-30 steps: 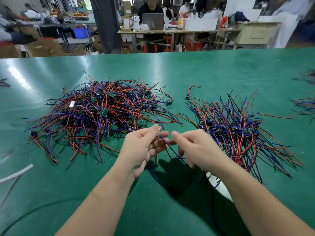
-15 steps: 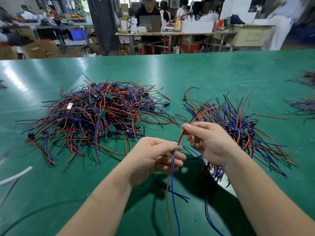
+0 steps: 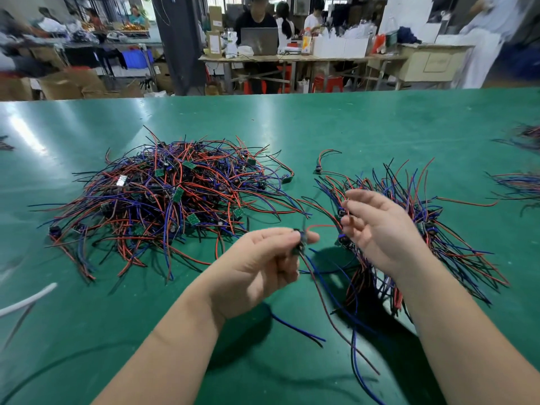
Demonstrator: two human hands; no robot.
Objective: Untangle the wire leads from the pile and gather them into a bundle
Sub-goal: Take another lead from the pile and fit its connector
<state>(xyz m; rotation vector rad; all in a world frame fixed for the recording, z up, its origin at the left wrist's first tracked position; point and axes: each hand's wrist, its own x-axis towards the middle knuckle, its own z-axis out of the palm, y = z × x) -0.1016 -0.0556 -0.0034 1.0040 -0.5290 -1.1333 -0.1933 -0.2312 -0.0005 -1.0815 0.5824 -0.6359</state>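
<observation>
A tangled pile of red, blue and black wire leads (image 3: 169, 206) with small green boards lies on the green table, left of centre. A sorted bundle of leads (image 3: 415, 223) lies to the right. My left hand (image 3: 263, 264) pinches one wire lead (image 3: 301, 241) at its small board between thumb and fingertips; its red and blue wires hang down toward me. My right hand (image 3: 377, 229) hovers just right of it, over the bundle, fingers loosely spread and holding nothing that I can see.
A single loose lead (image 3: 324, 159) lies behind the bundle. More wire clusters (image 3: 520, 185) sit at the right edge. A white cable (image 3: 26, 299) crosses the near left. Beyond the green table (image 3: 321, 121) are desks, boxes and seated people.
My right hand let go of the red wire it was pulling and opened. My left hand rose a little, still holding the lead by its board.
</observation>
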